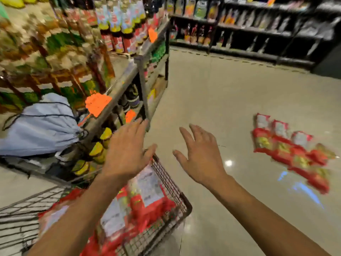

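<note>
Red plastic packets [147, 198], blurred and marked with white label panels, are seen piled in a dark wire basket [180, 195] at about 7 o'clock in the view. Both bare forearms are stretched forward from the lower edge. The left hand [127, 150] is held palm down above the far corner of the basket, its fingers straight, released and spread toward 12 o'clock, its thumb pointed to 2 o'clock just over the rim; nothing is grasped. Whether the rim is touched cannot be told. The right hand [200, 154] is held over the glossy floor [212, 93] at 3 o'clock from the left one, its fingers likewise released and fanned toward 11 o'clock, with nothing held. A row of red packets [287, 150] is laid on the floor at 3 o'clock, well apart from both hands. A pale blue drawstring bag [42, 126] is set on the shelf [114, 93] at 9 o'clock, near orange tags [97, 104].
</note>
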Demonstrator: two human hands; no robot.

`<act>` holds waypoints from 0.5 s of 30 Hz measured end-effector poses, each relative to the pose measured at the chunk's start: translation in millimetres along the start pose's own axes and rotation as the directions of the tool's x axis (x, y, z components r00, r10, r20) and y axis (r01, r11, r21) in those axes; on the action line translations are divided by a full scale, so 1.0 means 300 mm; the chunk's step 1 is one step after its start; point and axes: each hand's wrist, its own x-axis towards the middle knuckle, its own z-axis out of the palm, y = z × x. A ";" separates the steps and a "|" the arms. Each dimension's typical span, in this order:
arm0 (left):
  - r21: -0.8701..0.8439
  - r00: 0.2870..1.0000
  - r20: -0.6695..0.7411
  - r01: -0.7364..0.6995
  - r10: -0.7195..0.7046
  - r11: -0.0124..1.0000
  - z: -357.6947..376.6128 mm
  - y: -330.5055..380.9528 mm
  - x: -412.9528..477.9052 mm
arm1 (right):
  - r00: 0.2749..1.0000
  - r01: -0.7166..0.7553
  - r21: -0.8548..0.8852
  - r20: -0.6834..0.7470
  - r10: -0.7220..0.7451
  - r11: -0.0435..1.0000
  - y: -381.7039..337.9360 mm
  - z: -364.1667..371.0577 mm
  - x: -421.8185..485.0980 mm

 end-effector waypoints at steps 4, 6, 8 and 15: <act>0.066 0.985 0.007 -0.175 0.175 0.982 -0.027 0.446 0.156 | 0.983 -0.181 -0.004 -0.026 0.181 0.984 0.396 -0.183 -0.167; 0.075 0.971 -0.002 -0.238 0.239 0.968 -0.015 0.673 0.216 | 0.966 -0.255 0.003 -0.049 0.255 0.967 0.616 -0.249 -0.257; 0.072 0.959 -0.014 -0.282 0.284 0.957 0.002 0.908 0.270 | 0.942 -0.333 0.002 -0.050 0.333 0.943 0.837 -0.313 -0.349; 0.065 0.903 -0.030 -0.425 0.428 0.903 0.070 1.596 0.443 | 0.844 -0.523 0.017 -0.126 0.521 0.852 1.458 -0.473 -0.561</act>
